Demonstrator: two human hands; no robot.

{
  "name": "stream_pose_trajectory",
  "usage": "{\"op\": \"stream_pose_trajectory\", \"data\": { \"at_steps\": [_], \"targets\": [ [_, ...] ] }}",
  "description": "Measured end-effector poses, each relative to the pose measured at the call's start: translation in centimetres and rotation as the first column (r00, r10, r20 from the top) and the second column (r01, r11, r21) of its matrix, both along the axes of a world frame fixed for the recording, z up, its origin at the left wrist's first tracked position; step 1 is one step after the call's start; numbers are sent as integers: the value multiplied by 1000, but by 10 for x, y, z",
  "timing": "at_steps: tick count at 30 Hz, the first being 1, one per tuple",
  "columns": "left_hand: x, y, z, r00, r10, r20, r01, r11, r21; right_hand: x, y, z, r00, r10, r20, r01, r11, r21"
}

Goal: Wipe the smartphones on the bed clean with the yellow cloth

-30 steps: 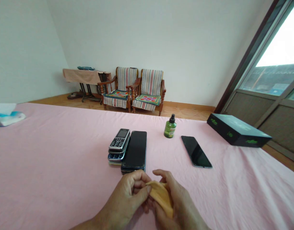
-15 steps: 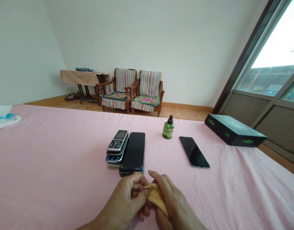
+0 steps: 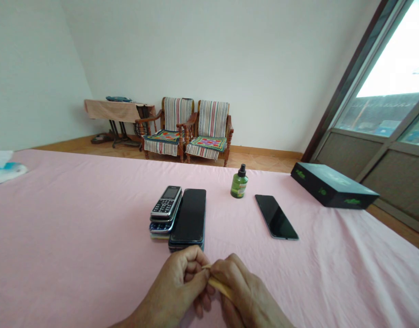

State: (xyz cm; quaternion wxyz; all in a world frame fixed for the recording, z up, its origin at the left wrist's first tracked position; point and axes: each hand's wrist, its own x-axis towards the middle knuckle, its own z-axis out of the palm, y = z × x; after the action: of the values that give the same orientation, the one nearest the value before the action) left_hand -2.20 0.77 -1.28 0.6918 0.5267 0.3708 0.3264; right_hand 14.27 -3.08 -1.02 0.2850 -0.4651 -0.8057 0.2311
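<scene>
A small yellow cloth (image 3: 221, 288) is gathered between my two hands, mostly covered by the fingers. My left hand (image 3: 182, 282) pinches one edge of it between thumb and forefinger. Curled over the other side, my right hand (image 3: 241, 287) grips the cloth with its knuckles up. Just beyond my left hand lies a stack of black smartphones (image 3: 188, 216). Against its left side stands a pile of keypad phones (image 3: 167, 202), a silver and black one on top. A single black smartphone (image 3: 276, 217) lies face up to the right.
A green spray bottle (image 3: 239, 182) with a black top stands behind the phones. A black box (image 3: 332, 187) sits at the right back of the pink-covered table (image 3: 93, 237). At the far left is a tissue pack (image 3: 7, 172). Two wooden chairs (image 3: 209, 123) stand beyond.
The fingers of my right hand have curled down over the yellow cloth, so less of it shows. My left hand keeps its pinch, and the phones have stayed put.
</scene>
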Motion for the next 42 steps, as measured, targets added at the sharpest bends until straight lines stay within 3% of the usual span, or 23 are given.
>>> {"op": "stream_pose_trajectory", "data": {
  "at_steps": [5, 8, 10, 12, 15, 18, 22, 26, 32, 34, 38, 42],
  "targets": [
    [-2, -1, -1, 999, -4, -49, 7, 998, 58, 3, 1, 3, 992, 41, 122, -35, 998, -54],
    [-8, -4, 1, 977, 53, -206, 22, 939, 344, 8, 1, 5, 999, 4, 33, -2, 998, -56],
    [-13, -4, 5, 939, 183, -293, 27, 807, 590, 12, 2, 6, 998, -29, -49, 26, 998, -60],
    [-19, -2, 9, 895, 324, -306, 33, 635, 772, 15, 3, 6, 993, -60, -106, 53, 996, -66],
    [-27, 6, 16, 843, 480, -241, 37, 397, 917, 17, 5, 2, 984, -87, -154, 83, 996, -37],
    [-31, 13, 18, 783, 554, -283, 128, 303, 944, 18, 7, -3, 980, -90, -179, 91, 996, -1],
    [-29, 16, 14, 669, 613, -420, 325, 266, 908, 17, 7, -5, 973, -107, -202, 110, 994, 2],
    [-26, 16, 9, 626, 658, -419, 363, 230, 903, 17, 6, -4, 970, -114, -216, 120, 993, 15],
    [-27, 15, 10, 726, 576, -377, 348, 166, 923, 18, 6, -1, 954, -180, -242, 185, 983, -3],
    [-26, 12, 12, 755, 548, -359, 355, 120, 927, 19, 7, -1, 943, -215, -252, 220, 976, -9],
    [-23, 3, 19, 793, 542, -277, 358, -48, 933, 25, 10, -4, 908, -296, -295, 317, 948, 24],
    [-19, -11, 31, 856, 453, -247, 375, -216, 902, 35, 14, -5, 871, -352, -343, 403, 911, 89]
  ]
}}
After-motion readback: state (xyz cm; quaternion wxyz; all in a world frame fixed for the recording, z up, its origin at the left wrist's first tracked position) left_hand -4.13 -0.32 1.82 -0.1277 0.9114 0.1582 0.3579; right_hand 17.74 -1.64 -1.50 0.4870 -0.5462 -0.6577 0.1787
